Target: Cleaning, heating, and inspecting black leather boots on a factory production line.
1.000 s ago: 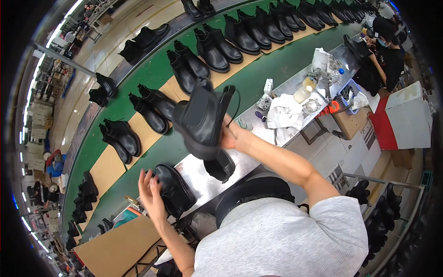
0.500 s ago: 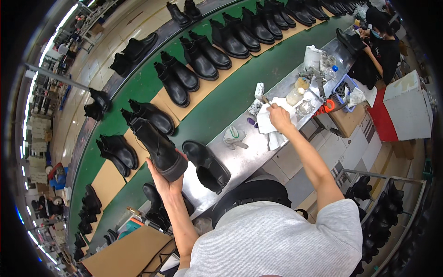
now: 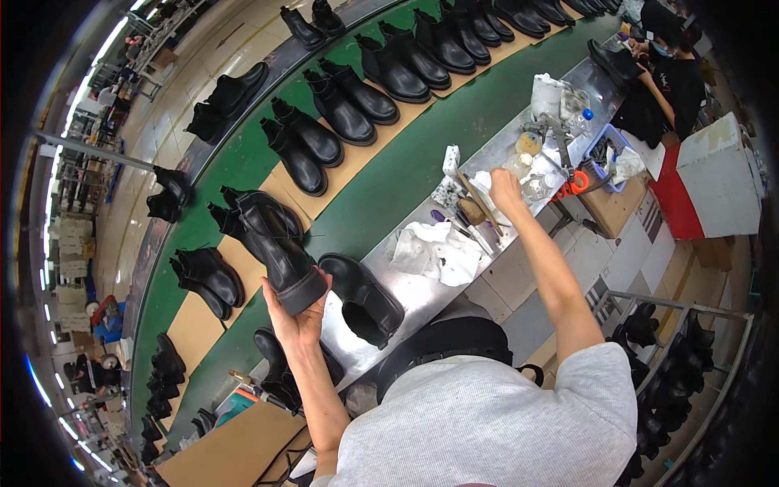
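My left hand grips a black leather ankle boot by its heel and sole, the toe end pointing away over the green belt. Another black boot lies on the metal bench just right of it. My right hand is closed above the bench, beside bottles and a jar; what its fingers hold, if anything, is hidden. A crumpled white cloth is spread on the bench between the hands. Brushes and a wooden-handled tool lie between that cloth and my right hand.
Pairs of black boots line cardboard strips on the green belt. A blue basket and orange-handled scissors are at the right. A co-worker handles a boot at the far right. A boot rack stands lower right.
The white cloth that lay under my right hand is now further left on the bench, uncovering brushes and tools. My right hand has moved slightly right and away. The held boot has turned slightly.
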`<act>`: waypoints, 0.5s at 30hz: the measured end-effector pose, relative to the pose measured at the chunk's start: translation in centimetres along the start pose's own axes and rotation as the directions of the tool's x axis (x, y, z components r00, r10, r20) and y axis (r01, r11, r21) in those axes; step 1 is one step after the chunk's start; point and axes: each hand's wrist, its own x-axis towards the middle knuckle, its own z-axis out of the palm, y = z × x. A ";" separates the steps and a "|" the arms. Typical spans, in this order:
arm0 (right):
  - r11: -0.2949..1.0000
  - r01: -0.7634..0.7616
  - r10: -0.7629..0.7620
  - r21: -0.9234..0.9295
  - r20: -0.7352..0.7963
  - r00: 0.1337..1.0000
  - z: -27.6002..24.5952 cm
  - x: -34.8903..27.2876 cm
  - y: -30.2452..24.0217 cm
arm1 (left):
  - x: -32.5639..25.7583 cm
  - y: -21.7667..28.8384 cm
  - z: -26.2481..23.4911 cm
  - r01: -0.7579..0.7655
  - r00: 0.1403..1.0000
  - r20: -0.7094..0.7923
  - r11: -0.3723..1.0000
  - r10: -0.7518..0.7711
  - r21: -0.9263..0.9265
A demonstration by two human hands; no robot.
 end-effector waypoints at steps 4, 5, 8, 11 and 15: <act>0.990 0.097 -0.093 -0.103 0.042 0.995 3.3 0.1 0.8 | 0.1 0.3 -0.6 -0.014 0.998 -0.065 0.998 0.010 -0.055; 0.986 0.104 -0.096 -0.133 0.059 0.994 4.1 0.2 1.3 | 0.5 0.4 -0.7 0.012 0.998 -0.068 0.997 -0.017 -0.077; 0.986 0.098 -0.097 -0.133 0.013 0.995 2.5 -1.2 1.1 | 2.2 0.6 -2.6 0.038 0.989 -0.141 0.993 -0.053 -0.112; 0.978 0.121 -0.127 -0.172 -0.026 0.991 0.8 -2.3 0.1 | 2.8 0.5 -2.5 0.016 0.983 -0.179 0.992 -0.039 -0.128; 0.975 0.148 -0.162 -0.165 -0.069 0.984 -2.2 -3.1 -1.4 | 2.7 1.3 -3.0 0.009 0.988 -0.151 0.991 -0.029 -0.135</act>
